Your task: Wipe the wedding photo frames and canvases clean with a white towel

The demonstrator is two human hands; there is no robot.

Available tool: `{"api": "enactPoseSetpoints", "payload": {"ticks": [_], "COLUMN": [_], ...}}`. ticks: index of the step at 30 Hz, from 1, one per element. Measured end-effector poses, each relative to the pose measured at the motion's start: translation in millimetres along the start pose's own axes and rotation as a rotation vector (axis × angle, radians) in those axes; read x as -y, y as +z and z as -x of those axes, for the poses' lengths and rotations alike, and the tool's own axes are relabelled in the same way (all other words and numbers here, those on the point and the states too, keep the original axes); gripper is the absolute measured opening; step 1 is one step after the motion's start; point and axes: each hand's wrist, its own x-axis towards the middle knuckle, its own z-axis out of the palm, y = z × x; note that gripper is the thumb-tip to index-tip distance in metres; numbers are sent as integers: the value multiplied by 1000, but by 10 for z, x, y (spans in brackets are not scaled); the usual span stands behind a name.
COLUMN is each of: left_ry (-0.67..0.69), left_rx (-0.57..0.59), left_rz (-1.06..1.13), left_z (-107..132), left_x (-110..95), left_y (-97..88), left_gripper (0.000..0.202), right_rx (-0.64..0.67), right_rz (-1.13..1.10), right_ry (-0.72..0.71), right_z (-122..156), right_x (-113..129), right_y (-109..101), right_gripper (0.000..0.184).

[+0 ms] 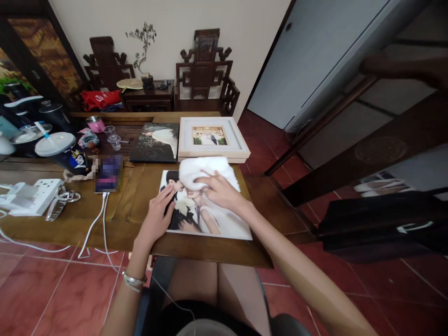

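- Couple's photo (208, 212) seen, partly covered by fluffy white cloth (210, 164)!
- Left hand (159, 212) laid outstretched; right hand (224, 191) pressed on cloth, grip unclear.
- Brown counter (129, 210), red-tiled floor (94, 275).

From here, a clear lane crosses the brown wooden tabletop (138, 191) between the dark rectangular phone (108, 173) and the person's left hand (161, 210); the white rectangular picture frame (212, 149) obstructs passage beyond the fluffy white cloth (210, 166).

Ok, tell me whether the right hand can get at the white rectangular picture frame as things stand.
Probably yes: the white rectangular picture frame lies just beyond the right hand, with only the fluffy white cloth between them, seemingly low enough to reach over.
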Motion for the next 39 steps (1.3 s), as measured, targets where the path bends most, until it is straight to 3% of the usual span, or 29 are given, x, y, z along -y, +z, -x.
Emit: {"api": "enactPoseSetpoints", "payload": {"ticks": [4,7,12,17,20,24,30,33,36,39], "left_ry": [-2,-2,-9,-22,1,3,-3,-9,-11,-4], "left_rx": [3,-9,-20,-18,-15,-1,6,-7,-13,-26], "left_rz": [7,3,1,-10,-1,-15,-4,2,-3,-4], "left_z": [-1,-6,-9,-13,-15,-14,-15,-6,2,-1], "left_x": [-25,-31,-28,-27,-20,-21,-39,-39,-26,-13], "left_y": [-9,-7,-2,-2,-3,-20,-41,-37,-24,-12], "left_gripper": [43,43,42,42,43,43,43,42,42,41], "right_rx": [-146,-183,-114,-6,33,39,-64,-94,-93,-42], "right_rz": [72,137,192,115,72,59,167,164,191,174], "right_ry": [127,134,-15,-165,-195,-157,-18,13,-20,-105], "right_z": [291,449,804,1246,1375,1228,530,345,486,890], "right_x": [-398,-473,-169,300,467,372,-232,-383,-294,-30], "right_y": [-125,-106,29,101,105,50,-109,-130,-77,1], "right_gripper": [42,42,39,36,36,38,41,42,40,39]}}
